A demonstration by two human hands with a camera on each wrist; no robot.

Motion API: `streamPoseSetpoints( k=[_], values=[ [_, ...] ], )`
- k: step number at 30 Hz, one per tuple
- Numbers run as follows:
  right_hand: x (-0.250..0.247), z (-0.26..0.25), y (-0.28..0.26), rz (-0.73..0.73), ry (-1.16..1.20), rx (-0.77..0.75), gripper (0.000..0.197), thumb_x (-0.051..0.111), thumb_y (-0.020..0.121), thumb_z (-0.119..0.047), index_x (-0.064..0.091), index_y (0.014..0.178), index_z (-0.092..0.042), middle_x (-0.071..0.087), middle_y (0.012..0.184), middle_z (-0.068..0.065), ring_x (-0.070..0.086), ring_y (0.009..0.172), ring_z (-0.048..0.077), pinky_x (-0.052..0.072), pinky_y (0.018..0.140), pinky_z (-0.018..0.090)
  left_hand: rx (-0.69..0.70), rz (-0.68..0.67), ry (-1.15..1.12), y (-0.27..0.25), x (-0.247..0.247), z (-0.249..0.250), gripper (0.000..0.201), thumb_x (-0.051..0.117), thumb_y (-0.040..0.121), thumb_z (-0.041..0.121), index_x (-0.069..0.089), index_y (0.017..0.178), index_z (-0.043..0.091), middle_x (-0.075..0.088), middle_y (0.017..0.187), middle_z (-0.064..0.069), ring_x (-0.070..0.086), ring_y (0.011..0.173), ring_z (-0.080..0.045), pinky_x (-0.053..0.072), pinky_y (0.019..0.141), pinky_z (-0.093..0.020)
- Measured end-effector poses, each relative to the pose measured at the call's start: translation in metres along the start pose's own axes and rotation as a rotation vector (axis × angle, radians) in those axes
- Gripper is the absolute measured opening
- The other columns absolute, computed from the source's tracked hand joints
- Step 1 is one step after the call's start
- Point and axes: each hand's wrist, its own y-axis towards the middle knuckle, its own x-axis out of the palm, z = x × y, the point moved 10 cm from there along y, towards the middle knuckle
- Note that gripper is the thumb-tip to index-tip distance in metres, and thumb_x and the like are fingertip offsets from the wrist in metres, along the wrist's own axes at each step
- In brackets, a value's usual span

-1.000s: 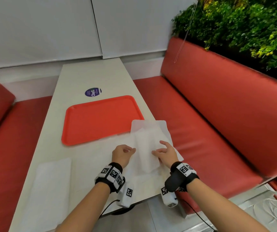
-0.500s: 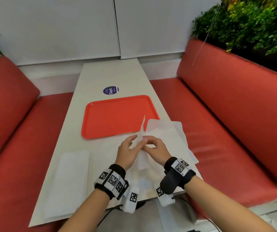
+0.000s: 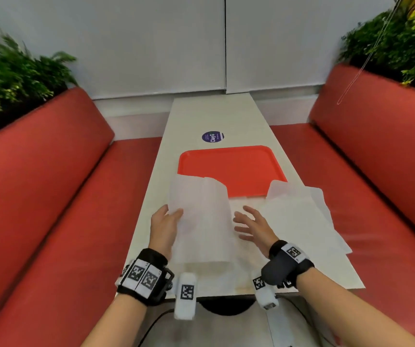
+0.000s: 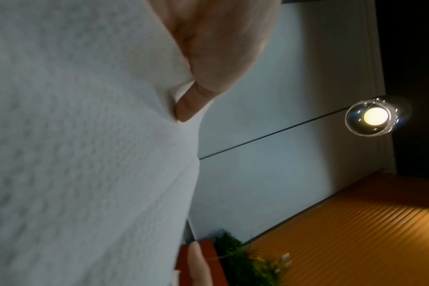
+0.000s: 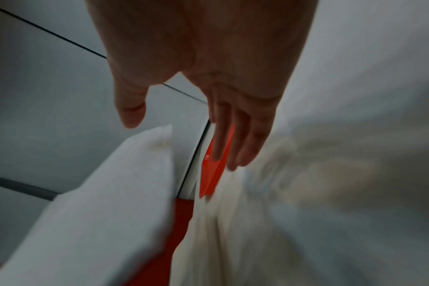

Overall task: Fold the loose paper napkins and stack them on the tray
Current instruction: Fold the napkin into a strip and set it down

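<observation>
My left hand (image 3: 170,217) pinches the left edge of a white paper napkin (image 3: 202,221) and holds it up over the near middle of the table; the left wrist view shows my thumb (image 4: 208,63) pressed on the napkin (image 4: 86,154). My right hand (image 3: 251,225) hovers just right of that sheet with its fingers (image 5: 233,135) spread and straight, holding nothing. More loose napkins (image 3: 299,214) lie flat at the table's right edge. The red tray (image 3: 231,166) sits beyond, bare except where the lifted napkin overlaps its near edge.
The narrow cream table (image 3: 214,116) carries a round purple sticker (image 3: 212,137) behind the tray. Red bench seats (image 3: 58,196) flank it on both sides, with green plants (image 3: 13,73) behind the backrests. A white wall closes the far end.
My left hand has lifted one napkin off the pile and carried it left. My right hand let go and opened. The view has swung left, now centred on the table.
</observation>
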Motion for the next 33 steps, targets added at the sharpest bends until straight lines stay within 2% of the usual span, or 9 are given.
streamPoseSetpoints(
  k=[4, 8, 12, 14, 17, 19, 23, 27, 33],
  values=[
    [0.055, 0.002, -0.008, -0.142, 0.017, 0.015, 0.040, 0.069, 0.087, -0.028, 0.061, 0.120, -0.008, 0.071, 0.108, 0.008, 0.069, 0.087, 0.016, 0.052, 0.073, 0.024, -0.097, 0.068, 0.011, 0.004, -0.050, -0.024, 0.024, 0.066, 0.089, 0.015, 0.064, 0.105, -0.002, 0.069, 0.106, -0.009, 0.065, 0.098, -0.027, 0.050, 0.092, -0.041],
    [0.099, -0.006, -0.016, -0.232, -0.002, -0.049, 0.029, 0.072, 0.085, -0.018, 0.070, 0.104, 0.003, 0.073, 0.102, 0.014, 0.069, 0.086, 0.024, 0.055, 0.073, 0.030, -0.289, -0.049, -0.118, -0.006, -0.053, -0.051, 0.049, 0.074, 0.081, 0.038, 0.065, 0.119, 0.008, 0.069, 0.116, -0.012, 0.067, 0.106, -0.029, 0.048, 0.099, -0.048],
    [0.125, -0.007, -0.021, -0.243, 0.016, -0.063, 0.027, 0.072, 0.085, -0.016, 0.070, 0.105, 0.001, 0.074, 0.101, 0.016, 0.071, 0.084, 0.026, 0.056, 0.073, 0.031, -0.405, -0.240, -0.205, -0.027, -0.040, -0.053, 0.057, 0.051, 0.086, 0.065, 0.069, 0.103, 0.014, 0.068, 0.092, -0.006, 0.065, 0.086, -0.026, 0.055, 0.075, -0.040],
    [0.134, -0.005, -0.025, -0.248, -0.014, -0.068, 0.020, 0.069, 0.087, -0.015, 0.072, 0.100, 0.000, 0.074, 0.093, 0.014, 0.070, 0.075, 0.022, 0.055, 0.065, 0.028, -0.336, -0.242, -0.164, -0.027, -0.049, -0.048, 0.053, 0.054, 0.090, 0.057, 0.071, 0.104, 0.009, 0.068, 0.104, -0.009, 0.063, 0.099, -0.029, 0.054, 0.076, -0.040],
    [0.140, 0.003, -0.029, -0.213, -0.034, -0.036, 0.024, 0.065, 0.091, -0.024, 0.071, 0.078, -0.005, 0.065, 0.061, 0.001, 0.056, 0.047, 0.009, 0.043, 0.046, 0.018, -0.151, -0.229, 0.036, -0.018, -0.069, -0.038, 0.018, 0.060, 0.091, 0.003, 0.070, 0.105, 0.007, 0.066, 0.118, -0.011, 0.063, 0.110, -0.031, 0.055, 0.071, -0.032],
    [0.141, 0.009, -0.028, -0.161, 0.010, 0.018, 0.033, 0.060, 0.092, -0.042, 0.069, 0.081, -0.012, 0.064, 0.063, 0.000, 0.054, 0.046, 0.010, 0.043, 0.047, 0.020, -0.063, -0.242, 0.187, -0.011, -0.077, -0.032, 0.036, 0.053, 0.084, -0.015, 0.068, 0.105, 0.010, 0.065, 0.118, -0.011, 0.067, 0.102, -0.030, 0.055, 0.068, -0.029],
    [0.149, 0.008, -0.022, -0.133, 0.021, -0.036, 0.034, 0.066, 0.089, -0.038, 0.057, 0.120, -0.029, 0.071, 0.088, 0.011, 0.067, 0.065, 0.022, 0.054, 0.059, 0.031, -0.021, -0.303, 0.397, 0.003, -0.084, -0.031, 0.049, 0.054, 0.079, -0.016, 0.061, 0.109, 0.023, 0.066, 0.110, -0.017, 0.066, 0.082, -0.025, 0.054, 0.068, -0.032],
    [0.159, 0.006, -0.010, -0.119, -0.167, -0.184, 0.047, 0.071, 0.078, -0.003, 0.064, 0.114, -0.033, 0.070, 0.093, 0.011, 0.069, 0.077, 0.023, 0.055, 0.057, 0.030, 0.034, -0.242, 0.541, 0.019, -0.094, -0.033, 0.047, 0.065, 0.078, -0.004, 0.059, 0.107, 0.032, 0.062, 0.104, -0.014, 0.063, 0.073, -0.024, 0.055, 0.067, -0.029],
    [0.164, 0.020, 0.013, 0.002, -0.449, -0.217, 0.039, 0.074, 0.075, -0.011, 0.070, 0.109, -0.027, 0.062, 0.092, -0.001, 0.054, 0.063, 0.010, 0.045, 0.065, 0.014, 0.140, -0.117, 0.675, 0.029, -0.104, -0.033, 0.030, 0.071, 0.080, 0.002, 0.063, 0.101, 0.022, 0.060, 0.099, -0.009, 0.053, 0.067, -0.015, 0.048, 0.061, -0.016]
  ],
)
